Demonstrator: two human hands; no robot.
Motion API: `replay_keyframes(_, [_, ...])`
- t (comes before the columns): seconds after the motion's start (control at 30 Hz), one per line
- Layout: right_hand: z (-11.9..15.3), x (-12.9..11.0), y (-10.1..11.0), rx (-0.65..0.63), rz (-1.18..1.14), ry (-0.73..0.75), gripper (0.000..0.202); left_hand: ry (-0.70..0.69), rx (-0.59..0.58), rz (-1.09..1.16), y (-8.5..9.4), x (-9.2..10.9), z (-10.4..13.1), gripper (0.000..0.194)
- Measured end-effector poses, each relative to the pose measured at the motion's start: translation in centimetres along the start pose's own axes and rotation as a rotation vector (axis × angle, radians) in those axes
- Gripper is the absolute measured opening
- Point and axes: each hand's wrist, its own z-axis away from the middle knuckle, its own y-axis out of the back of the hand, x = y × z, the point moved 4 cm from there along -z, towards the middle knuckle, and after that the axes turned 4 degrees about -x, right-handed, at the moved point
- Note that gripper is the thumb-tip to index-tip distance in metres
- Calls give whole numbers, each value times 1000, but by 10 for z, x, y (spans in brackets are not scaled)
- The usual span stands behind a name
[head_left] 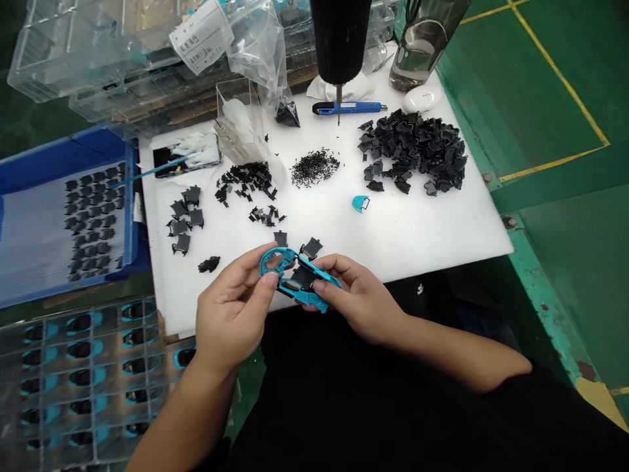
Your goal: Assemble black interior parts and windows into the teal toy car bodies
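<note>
Both hands hold a bright blue plastic frame (278,261) with a dark grey panel (303,276) set in its middle, just over the front edge of the white board. My left hand (238,305) pinches the rounded end between thumb and fingers. At the other end, my right hand (356,295) grips the long side, its thumb lying near the dark panel. Behind the frame, a loose dark grey panel (311,248) lies on the board. A small blue piece (360,204) rests farther off to the right.
An electric screwdriver (340,46) hangs over the board (417,242). Around it are black screws (315,167), black part heaps (415,151), a blue cutter knife (348,108) and a water bottle (427,42). Leftward stand a blue bin (29,164) and a compartment tray (105,367).
</note>
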Motion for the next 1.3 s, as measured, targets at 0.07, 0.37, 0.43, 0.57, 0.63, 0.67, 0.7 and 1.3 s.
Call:
replay_keyframes(0.07, [1, -3, 0, 43, 58, 21, 19, 0, -1, 33, -1, -2, 0, 37])
replay_keyframes(0.37, [2, -5, 5, 158, 336, 50, 9, -48, 22, -17, -5, 4, 8, 36])
replay_keyframes(0.43, [2, -6, 6, 155, 387, 31, 7, -65, 16, -10, -6, 4, 9, 36])
replay_keyframes(0.57, [1, -7, 3, 86, 527, -39, 9, -78, -29, 37, -9, 4, 10, 37])
replay_keyframes(0.63, [1, -8, 1, 73, 575, -42, 13, -79, -42, 47, -10, 3, 11, 38])
replay_keyframes(0.67, [1, -9, 1, 76, 569, -40, 13, -78, -45, 47, -10, 3, 11, 38])
replay_keyframes(0.7, [2, -9, 1, 81, 544, -43, 13, -78, -46, 44, -10, 4, 12, 38])
replay_keyframes(1.3, [-1, -6, -1, 127, 488, -55, 25, -109, -90, -197, -7, 2, 18, 43])
